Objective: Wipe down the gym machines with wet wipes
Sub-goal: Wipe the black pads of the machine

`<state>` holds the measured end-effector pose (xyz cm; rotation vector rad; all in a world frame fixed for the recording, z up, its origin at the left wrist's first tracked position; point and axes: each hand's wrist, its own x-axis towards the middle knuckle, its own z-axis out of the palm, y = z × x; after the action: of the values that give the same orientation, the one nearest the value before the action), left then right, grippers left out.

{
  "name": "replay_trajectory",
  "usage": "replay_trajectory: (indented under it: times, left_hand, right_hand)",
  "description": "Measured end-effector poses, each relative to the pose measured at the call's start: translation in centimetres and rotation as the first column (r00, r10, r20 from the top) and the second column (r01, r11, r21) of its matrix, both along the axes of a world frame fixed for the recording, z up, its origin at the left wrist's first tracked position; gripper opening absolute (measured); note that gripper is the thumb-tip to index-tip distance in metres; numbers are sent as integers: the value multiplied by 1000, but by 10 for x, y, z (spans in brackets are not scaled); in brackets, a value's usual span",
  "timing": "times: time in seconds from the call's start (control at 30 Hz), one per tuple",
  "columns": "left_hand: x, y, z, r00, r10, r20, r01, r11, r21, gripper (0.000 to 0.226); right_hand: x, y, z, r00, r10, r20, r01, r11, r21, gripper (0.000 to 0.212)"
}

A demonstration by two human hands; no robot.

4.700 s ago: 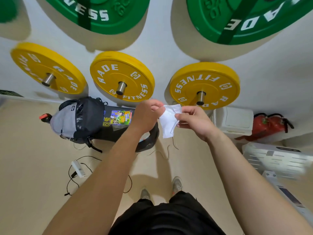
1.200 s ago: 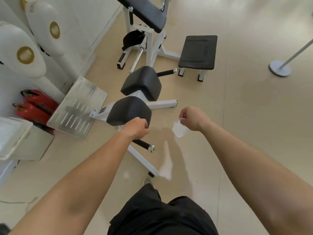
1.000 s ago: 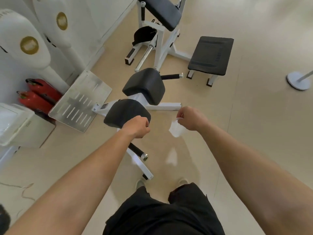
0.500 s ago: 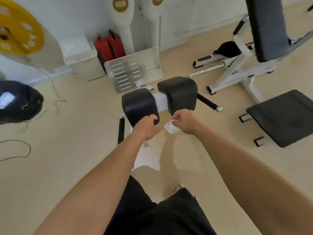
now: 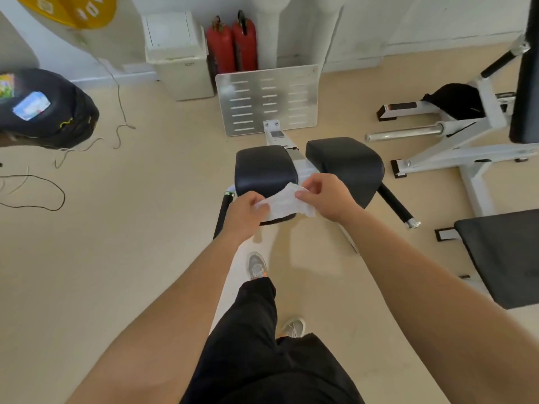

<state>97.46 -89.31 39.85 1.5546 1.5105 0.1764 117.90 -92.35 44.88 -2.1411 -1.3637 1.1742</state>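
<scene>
The left hand (image 5: 244, 213) and the right hand (image 5: 328, 196) each pinch one end of a white wipe (image 5: 284, 205). The fingers of both hands curl on it, and the wipe is stretched out between them. Right behind the fingers is a black pad (image 5: 264, 167) of the gym machine. A second black pad (image 5: 348, 160) sits past the right fingers. Farther off stands a shiny metal plate (image 5: 268, 97).
</scene>
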Motion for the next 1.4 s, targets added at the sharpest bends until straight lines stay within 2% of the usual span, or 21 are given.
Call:
replay_trajectory:
  times: [0.07, 0.13, 0.27, 0.37, 0.47, 0.57, 0.67, 0.73, 0.9, 1.07, 1.13, 1.2, 1.27, 1.33, 1.4]
  left_hand:
    - [-5, 32, -9, 999, 38, 6, -39, 999, 7, 10]
    - [-7, 64, -21, 999, 46, -14, -46, 998, 40, 14]
    - [-5, 115, -51, 988, 43, -145, -27, 994, 108, 25]
    - [3, 134, -73, 975, 12, -223, 32, 981, 192, 25]
    - [6, 142, -97, 951, 0, -310, 93, 954, 285, 36]
    - [7, 136, -110, 878, 34, -477, 206, 874, 441, 37]
    - [11, 127, -119, 875, -8, -485, 310, 777, 548, 26]
    - [18, 123, -124, 889, -111, -444, 361, 767, 531, 25]
    - [35, 114, -134, 857, -216, -468, 394, 860, 325, 46]
    - [35, 113, -137, 804, -269, -530, 457, 850, 261, 51]
    - [36, 114, -136, 800, -284, -528, 460, 856, 236, 52]
    - [36, 116, -136, 802, -292, -521, 458, 860, 223, 51]
    - [35, 117, -136, 801, -299, -519, 459, 863, 212, 52]
    - [33, 117, -134, 801, -314, -510, 465, 862, 200, 58]
    - [30, 117, -132, 780, -355, -516, 497, 852, 166, 66]
  right_hand:
    - [0, 30, -17, 999, -28, 21, 29, 998, -50, 9]
    - [-2, 60, -37, 996, -65, 57, 69, 996, -65, 16]
    - [-10, 107, -82, 983, -143, 118, 150, 987, -54, 26]
    - [-17, 123, -107, 970, -112, 214, 122, 992, -31, 23]
    - [-20, 132, -124, 962, -104, 252, 108, 994, 1, 24]
    - [-18, 136, -132, 956, -88, 279, 100, 995, -28, 26]
    - [-15, 139, -135, 961, -94, 262, 106, 994, -33, 22]
    - [-13, 143, -137, 970, -96, 222, 103, 995, -18, 22]
    - [2, 155, -139, 979, -46, 200, 46, 999, 3, 26]
    - [51, 154, -137, 953, -47, 301, 90, 987, -134, 26]
    - [52, 151, -131, 935, -39, 354, 87, 989, -121, 31]
    - [33, 150, -122, 915, -5, 403, -8, 999, 32, 32]
    - [3, 146, -121, 894, 186, 408, -258, 958, 129, 31]
    - [-21, 137, -132, 799, 433, 417, -499, 865, 59, 38]
    - [-26, 129, -145, 705, 549, 449, -588, 807, -63, 49]
